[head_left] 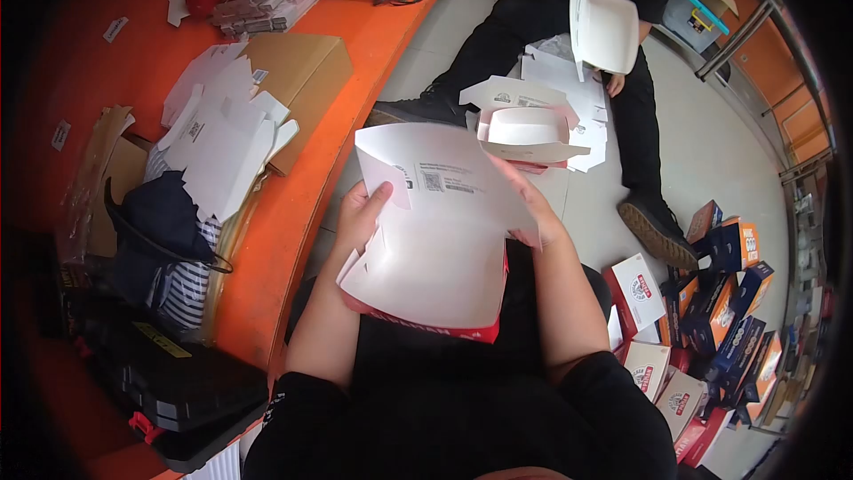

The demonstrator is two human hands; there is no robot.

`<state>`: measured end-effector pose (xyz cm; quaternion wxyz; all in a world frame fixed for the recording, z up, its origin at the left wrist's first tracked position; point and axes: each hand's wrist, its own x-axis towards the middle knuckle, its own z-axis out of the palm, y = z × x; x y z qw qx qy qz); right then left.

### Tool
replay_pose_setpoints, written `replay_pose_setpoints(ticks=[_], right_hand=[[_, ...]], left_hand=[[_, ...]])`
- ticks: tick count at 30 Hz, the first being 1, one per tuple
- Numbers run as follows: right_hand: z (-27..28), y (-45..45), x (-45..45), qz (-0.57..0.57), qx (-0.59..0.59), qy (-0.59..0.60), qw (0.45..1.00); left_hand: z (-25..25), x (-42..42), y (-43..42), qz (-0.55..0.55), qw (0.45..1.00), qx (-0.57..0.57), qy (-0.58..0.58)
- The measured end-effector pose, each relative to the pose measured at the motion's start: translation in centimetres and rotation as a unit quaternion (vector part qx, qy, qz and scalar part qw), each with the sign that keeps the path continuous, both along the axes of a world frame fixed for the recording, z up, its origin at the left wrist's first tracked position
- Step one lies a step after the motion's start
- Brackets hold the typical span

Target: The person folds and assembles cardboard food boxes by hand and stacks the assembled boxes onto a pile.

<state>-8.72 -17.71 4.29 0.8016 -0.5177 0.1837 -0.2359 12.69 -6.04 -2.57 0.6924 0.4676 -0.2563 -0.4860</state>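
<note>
Between my two hands is a cardboard food box, white inside and red outside, its lid raised and printed with a code. My left hand grips the left edge, thumb on the lid's side flap. On the other side, my right hand holds the right flap, its fingers partly hidden behind the card. Beyond them on the floor stands another open box, near flat white card blanks. A person seated opposite holds a partly folded white box.
An orange bench runs along the left, bearing a brown carton, white card blanks, a dark cap and a black case. Several folded boxes are heaped on the floor at right. The other person's shoe lies near them.
</note>
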Motion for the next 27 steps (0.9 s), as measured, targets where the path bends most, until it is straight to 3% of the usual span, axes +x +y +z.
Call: replay_pose_setpoints(ticks=[4, 7, 12, 16, 19, 20, 26, 27], right_hand=[[-1.4, -0.5, -0.6, 0.039, 0.066, -0.041, 0.996], [-2.9, -1.4, -1.4, 0.107, 0.022, -0.098, 0.989], [-2.0, -0.3, -0.6, 0.056, -0.109, 0.0, 0.992], [-1.3, -0.9, 0.1, -0.068, -0.025, 0.203, 0.976], [-1.9, -1.3, 0.5, -0.097, -0.006, 0.225, 0.969], [-2.4, -1.0, 0.7, -0.13, 0.002, 0.156, 0.979], [-2.8, -1.3, 0.5, -0.099, -0.038, 0.172, 0.979], [-2.7, -1.5, 0.2, -0.066, -0.038, 0.196, 0.978]], left_hand=[[-0.8, -0.2, -0.2, -0.003, 0.999, 0.022, -0.027], [0.5, -0.7, 0.0, -0.017, 0.999, 0.025, 0.042], [-0.3, -0.3, 0.0, -0.027, 0.994, 0.067, -0.078], [0.4, -0.4, 0.3, -0.049, 0.993, 0.032, -0.105], [0.6, -1.4, 0.2, 0.001, 0.999, -0.004, -0.041], [0.5, -1.2, 0.3, -0.001, 0.998, 0.008, -0.059], [-0.3, -0.1, 0.7, 0.007, 0.987, 0.051, -0.155], [0.2, -0.2, 0.5, 0.035, 0.996, 0.009, -0.083]])
